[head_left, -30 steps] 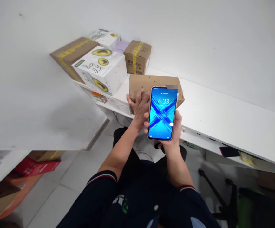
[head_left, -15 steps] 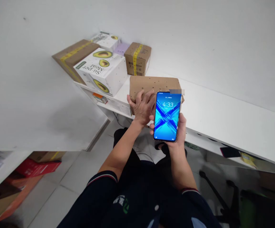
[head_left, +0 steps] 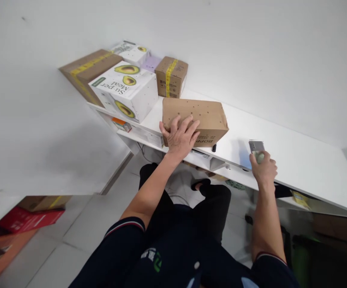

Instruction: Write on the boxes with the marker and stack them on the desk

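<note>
My left hand rests on a brown cardboard box with its fingers spread over the top near the front edge. The box lies on the white shelf top, and part of the lettering "BOPP" shows on its front. Over the shelf top farther right, my right hand is closed round a smartphone. The phone is turned on edge, its back and camera side facing up and its screen glowing blue onto the white surface. A short black object stands at the box's front right corner.
A white avocado-print box, a small taped carton and a larger taped carton stand at the left end of the white shelf. Red packaging sits at lower left. Below are my legs and a tiled floor.
My right hand has carried the phone to the right, away from the box, and turned its screen away from me. My left hand stays on the box.
</note>
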`<state>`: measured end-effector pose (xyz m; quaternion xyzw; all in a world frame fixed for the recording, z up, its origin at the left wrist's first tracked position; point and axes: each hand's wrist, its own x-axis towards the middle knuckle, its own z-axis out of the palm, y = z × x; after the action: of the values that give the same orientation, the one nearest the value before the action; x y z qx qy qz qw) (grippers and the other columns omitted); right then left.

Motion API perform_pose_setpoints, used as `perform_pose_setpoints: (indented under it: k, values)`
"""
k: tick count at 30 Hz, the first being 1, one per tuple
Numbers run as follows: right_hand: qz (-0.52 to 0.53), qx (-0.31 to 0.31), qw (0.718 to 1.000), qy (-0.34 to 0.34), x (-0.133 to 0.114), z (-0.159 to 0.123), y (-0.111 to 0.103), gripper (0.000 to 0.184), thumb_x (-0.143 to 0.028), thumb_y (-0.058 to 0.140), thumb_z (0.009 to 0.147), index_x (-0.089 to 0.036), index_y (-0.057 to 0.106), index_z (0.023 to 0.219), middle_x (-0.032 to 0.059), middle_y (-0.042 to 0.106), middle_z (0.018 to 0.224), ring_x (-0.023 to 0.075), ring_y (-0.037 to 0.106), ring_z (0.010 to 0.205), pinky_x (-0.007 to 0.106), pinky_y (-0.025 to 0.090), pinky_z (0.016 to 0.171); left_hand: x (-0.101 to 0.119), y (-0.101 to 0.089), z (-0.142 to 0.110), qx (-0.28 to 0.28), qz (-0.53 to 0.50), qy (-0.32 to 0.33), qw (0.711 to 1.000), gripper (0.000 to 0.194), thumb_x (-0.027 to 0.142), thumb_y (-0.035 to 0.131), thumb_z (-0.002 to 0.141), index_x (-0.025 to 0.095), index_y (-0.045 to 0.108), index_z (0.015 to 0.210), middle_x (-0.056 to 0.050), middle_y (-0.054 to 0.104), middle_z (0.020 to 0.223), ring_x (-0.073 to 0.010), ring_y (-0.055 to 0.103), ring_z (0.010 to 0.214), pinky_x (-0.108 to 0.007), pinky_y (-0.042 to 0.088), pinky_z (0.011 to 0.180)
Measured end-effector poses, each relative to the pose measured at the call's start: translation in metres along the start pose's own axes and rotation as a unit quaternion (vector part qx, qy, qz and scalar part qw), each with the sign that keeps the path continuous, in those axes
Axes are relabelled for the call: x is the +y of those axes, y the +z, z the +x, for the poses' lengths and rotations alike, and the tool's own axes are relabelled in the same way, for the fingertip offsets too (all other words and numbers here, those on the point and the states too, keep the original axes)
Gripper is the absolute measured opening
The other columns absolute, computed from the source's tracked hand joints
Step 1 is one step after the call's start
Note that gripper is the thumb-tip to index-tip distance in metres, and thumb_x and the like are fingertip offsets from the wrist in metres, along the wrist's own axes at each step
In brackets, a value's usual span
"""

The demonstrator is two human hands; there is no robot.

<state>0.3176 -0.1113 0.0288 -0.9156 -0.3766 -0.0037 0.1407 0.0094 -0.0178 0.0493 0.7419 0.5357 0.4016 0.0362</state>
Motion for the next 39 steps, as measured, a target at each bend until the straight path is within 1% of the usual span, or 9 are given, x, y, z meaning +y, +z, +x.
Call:
perform_pose_setpoints:
  k: [7, 12, 15, 20, 23, 26, 32, 36, 39]
  values:
    - [-0.083, -0.028, 0.996, 0.001, 0.01, 0.019, 0.036, 0.064, -0.057, 0.048, 0.092, -0.018, 0.051, 0.141, 0.0279, 0.054, 0.132, 0.0431, 0.051, 0.123, 0.059, 0.041, 0.096, -0.001, -0.001, 0.002, -0.002, 0.004, 0.009, 1.0, 0.034, 0.038, 0.057, 0.092, 0.037, 0.067, 0.125, -0.005, 0.064, 0.138, -0.0353, 0.043, 0.138, -0.068, 0.002, 0.12]
    - [-0.056, -0.029, 0.998, -0.013, -0.001, 0.025, 0.031, 0.066, -0.059, 0.05, 0.09, -0.017, 0.051, 0.142, 0.0272, 0.044, 0.144, 0.0446, 0.041, 0.132, 0.062, 0.037, 0.101, -0.002, 0.0, 0.002, -0.004, 0.004, 0.007, 1.0, 0.033, 0.04, 0.056, 0.093, 0.038, 0.067, 0.124, -0.005, 0.063, 0.138, -0.0355, 0.043, 0.139, -0.069, 0.0, 0.119]
    - [0.079, -0.026, 0.985, -0.151, -0.029, 0.021, 0.011, 0.073, -0.056, 0.056, 0.088, -0.019, 0.042, 0.149, 0.0231, 0.039, 0.15, 0.0377, 0.046, 0.13, 0.057, 0.042, 0.103, -0.002, 0.002, 0.004, -0.006, 0.002, 0.011, 1.0, 0.033, 0.042, 0.055, 0.094, 0.04, 0.066, 0.124, -0.004, 0.062, 0.139, -0.0345, 0.042, 0.14, -0.068, -0.002, 0.12]
    - [0.297, -0.121, 0.864, -0.388, -0.099, 0.0, -0.007, 0.083, -0.054, 0.066, 0.082, -0.031, 0.035, 0.154, 0.0139, 0.043, 0.15, 0.0302, 0.056, 0.118, 0.053, 0.052, 0.097, -0.018, -0.002, 0.0, 0.049, -0.007, -0.022, 0.999, 0.042, 0.049, 0.058, 0.09, 0.031, 0.064, 0.128, -0.011, 0.051, 0.147, -0.0356, 0.035, 0.145, -0.063, 0.014, 0.122]
    - [0.294, -0.126, 0.847, -0.424, -0.137, -0.003, 0.003, 0.073, -0.042, 0.066, 0.083, -0.032, 0.042, 0.151, 0.0121, 0.049, 0.142, 0.0332, 0.052, 0.124, 0.059, 0.046, 0.105, -0.038, -0.006, -0.006, 0.119, -0.034, -0.089, 0.988, 0.059, 0.054, 0.055, 0.091, 0.024, 0.05, 0.142, -0.015, 0.042, 0.151, -0.0312, 0.036, 0.143, -0.051, 0.032, 0.12]
    - [0.273, -0.097, 0.861, -0.417, -0.167, 0.014, 0.019, 0.072, -0.031, 0.063, 0.082, -0.027, 0.044, 0.151, 0.0135, 0.051, 0.138, 0.0356, 0.051, 0.126, 0.062, 0.041, 0.11, -0.059, -0.003, -0.001, 0.118, -0.078, -0.098, 0.985, 0.066, 0.056, 0.049, 0.094, 0.022, 0.036, 0.15, -0.013, 0.046, 0.148, -0.0249, 0.041, 0.137, -0.041, 0.039, 0.118]
    - [0.27, -0.044, 0.875, -0.399, -0.192, 0.09, 0.044, 0.07, -0.025, 0.056, 0.081, -0.021, 0.043, 0.15, 0.015, 0.054, 0.14, 0.0336, 0.055, 0.123, 0.058, 0.046, 0.106, -0.083, 0.04, 0.058, 0.036, -0.173, -0.054, 0.983, 0.074, 0.069, 0.04, 0.092, 0.025, 0.034, 0.151, -0.01, 0.045, 0.154, -0.0282, 0.038, 0.142, -0.045, 0.04, 0.116]
    - [0.255, 0.017, 0.896, -0.363, -0.172, 0.139, 0.049, 0.063, -0.029, 0.052, 0.084, -0.022, 0.047, 0.146, 0.0159, 0.06, 0.132, 0.0328, 0.059, 0.114, 0.055, 0.049, 0.1, -0.083, 0.092, 0.115, -0.035, -0.272, -0.003, 0.962, 0.076, 0.064, 0.052, 0.088, 0.028, 0.033, 0.153, -0.008, 0.04, 0.159, -0.0289, 0.035, 0.147, -0.044, 0.031, 0.122]
    - [0.218, 0.054, 0.913, -0.341, -0.144, 0.163, 0.046, 0.061, -0.032, 0.049, 0.086, -0.021, 0.047, 0.146, 0.0166, 0.063, 0.123, 0.0312, 0.062, 0.106, 0.054, 0.051, 0.096, -0.065, 0.131, 0.152, -0.105, -0.297, -0.029, 0.949, 0.074, 0.054, 0.06, 0.088, 0.034, 0.033, 0.153, -0.005, 0.045, 0.156, -0.0325, 0.036, 0.147, -0.051, 0.023, 0.124]
